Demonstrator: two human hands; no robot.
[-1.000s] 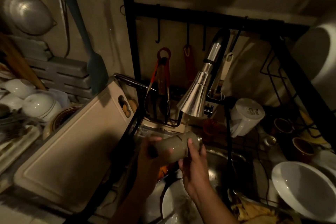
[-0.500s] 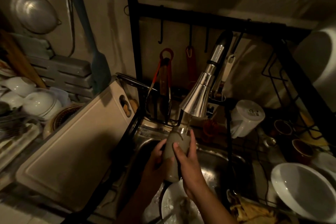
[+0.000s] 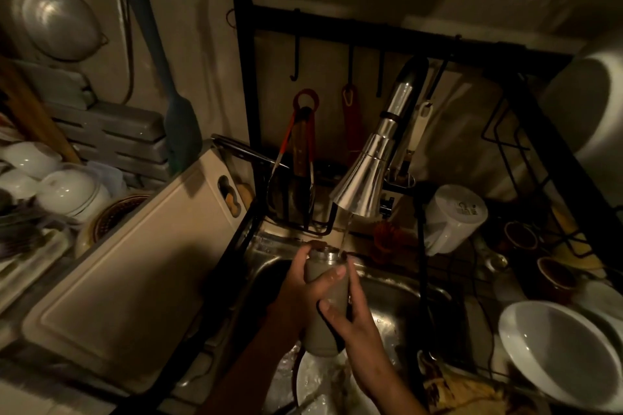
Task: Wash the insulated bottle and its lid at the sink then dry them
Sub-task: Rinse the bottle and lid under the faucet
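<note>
I have the bottle [image 3: 333, 291] upright over the sink [image 3: 404, 296], near its back edge, with the open metal mouth right under the faucet [image 3: 362, 185]. A thin stream of water [image 3: 345, 232] runs down to the rim on the right side of the mouth. My left hand [image 3: 296, 283] is wrapped round the upper part of the body, thumb across the front. My right hand [image 3: 354, 327] grips lower down, thumb on the front and fingers behind. A white plate [image 3: 313, 381] lies in the sink just below the bottle's base.

I judge this to be the rinse or fill step of the wash, with drying not yet begun. I cannot pick out the lid anywhere in this dim light. Next, I would centre the mouth under the stream, let some water in, then tip it out into the sink. The wet body could slip, so both grips need to be firm.
</note>
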